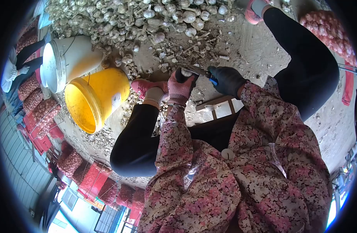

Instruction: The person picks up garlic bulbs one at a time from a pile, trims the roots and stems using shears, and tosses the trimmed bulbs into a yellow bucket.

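Observed a dusty floor (260,42) littered with dry scraps (186,49), garlic heap (143,19) ahead, yellow bucket (119,83) and white bucket (78,54) leftward, filled net sacks (44,112) beyond. Found fingers of right hand (227,80) clenched around blue-handled metal tool (202,71), located between both hands. Found fingers of left hand (181,84) curled at its metal end; could not tell contents.

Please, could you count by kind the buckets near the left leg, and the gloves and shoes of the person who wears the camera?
Buckets: 2 (yellow bucket, white bucket)
Gloves: 2 (pink left glove, dark right glove)
Shoes: 2 (pink left shoe, pink right shoe)
Total: 6
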